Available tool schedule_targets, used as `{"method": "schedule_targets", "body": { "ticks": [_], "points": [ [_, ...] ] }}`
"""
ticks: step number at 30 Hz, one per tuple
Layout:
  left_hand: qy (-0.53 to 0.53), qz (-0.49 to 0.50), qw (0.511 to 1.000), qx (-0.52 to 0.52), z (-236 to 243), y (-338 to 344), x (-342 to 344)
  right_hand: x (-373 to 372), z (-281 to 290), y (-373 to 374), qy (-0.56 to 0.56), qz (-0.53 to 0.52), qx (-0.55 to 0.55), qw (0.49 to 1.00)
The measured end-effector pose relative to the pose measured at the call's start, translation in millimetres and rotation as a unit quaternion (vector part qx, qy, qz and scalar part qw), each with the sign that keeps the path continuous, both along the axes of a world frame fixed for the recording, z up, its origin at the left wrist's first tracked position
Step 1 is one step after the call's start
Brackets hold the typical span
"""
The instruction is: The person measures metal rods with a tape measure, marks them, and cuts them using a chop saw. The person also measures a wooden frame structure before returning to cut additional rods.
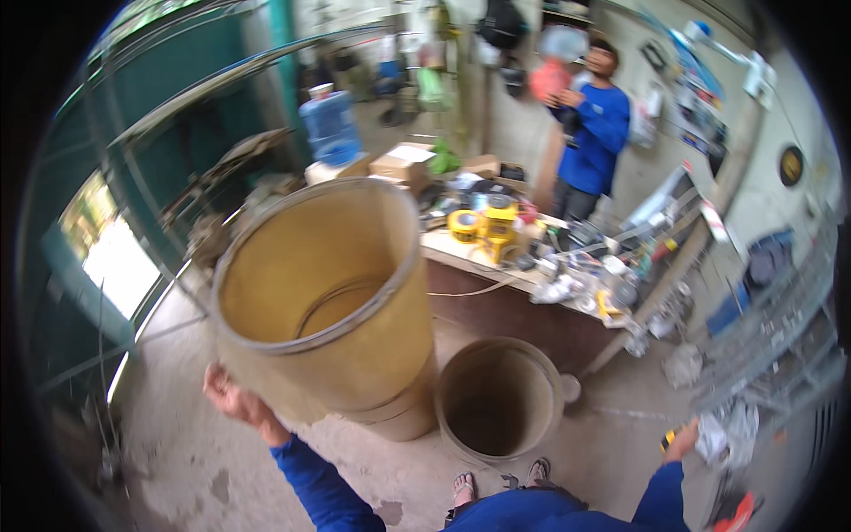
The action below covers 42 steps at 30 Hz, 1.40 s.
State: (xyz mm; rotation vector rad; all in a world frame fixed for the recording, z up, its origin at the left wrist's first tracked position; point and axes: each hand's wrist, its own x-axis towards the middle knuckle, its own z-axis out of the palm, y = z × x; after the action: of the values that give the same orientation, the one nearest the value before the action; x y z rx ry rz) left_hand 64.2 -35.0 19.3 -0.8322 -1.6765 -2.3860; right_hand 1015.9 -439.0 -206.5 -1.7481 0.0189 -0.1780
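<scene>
Tilted mouth-up and held aloft over the concrete floor: a large tan fibre drum, propped from beneath on the left hand, fingers spread against its lower wall, seemingly to carry the weight. Stood below on the floor, just beside sandalled feet: a second, open drum. Crowded behind with yellow tools and tape rolls: a long desk. Kept wide to the side, probably for balance: right hand, closed on a small yellow object, kind unclear.
</scene>
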Motion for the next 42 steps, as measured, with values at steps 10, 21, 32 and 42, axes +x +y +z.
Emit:
{"method": "schedule_targets", "body": {
  "ticks": [10,21,32,42],
  "points": [
    [0.21,-0.279,0.928,-0.132,-47,-162,299,-135,69,25,0.014,0.085,-0.061,0.994],
    [0.487,-0.754,0.396,-0.195,-140,-325,662,-147,71,-87,-0.104,0.228,-0.199,0.947],
    [0.531,-0.814,0.229,-0.046,-175,-415,831,-87,77,-201,-0.004,0.197,-0.202,0.959],
    [0.239,-0.917,0.279,-0.153,-198,-400,1029,-17,-10,-384,0.352,-0.083,0.313,0.878]
  ]
}}
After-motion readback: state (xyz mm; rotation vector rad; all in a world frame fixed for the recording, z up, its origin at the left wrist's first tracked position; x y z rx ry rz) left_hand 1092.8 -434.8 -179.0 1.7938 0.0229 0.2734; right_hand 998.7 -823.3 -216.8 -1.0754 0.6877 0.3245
